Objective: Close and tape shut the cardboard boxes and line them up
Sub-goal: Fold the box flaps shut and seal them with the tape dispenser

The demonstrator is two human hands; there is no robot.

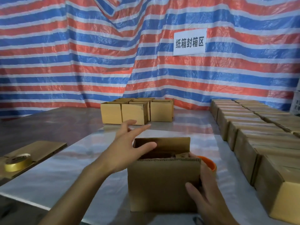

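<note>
One box (164, 181) sits open, near and in the middle of the surface (65, 168). Its near flap and far flap both stand up. The left hand (128, 148) hangs over the left side of the box with its fingers spread wide, and it holds nothing. The right hand (206, 197) holds the near right corner, with the thumb on the near wall and the fingers round the side.

I think the step now is folding the flaps shut. It would go best to push the short side flaps down first, then the two long ones, so the edges meet in the middle. The right hand should keep the box from sliding.

It is dark inside the box. There is a brown thing in there, but I cannot tell what.

An orange ring (209, 163) peeks out just right of the box. A gold tape (17, 162) rests on a flat card (37, 151) at the near left. Shut boxes stand in a far bunch (134, 111) and in a long row (253, 135) down the right.
</note>
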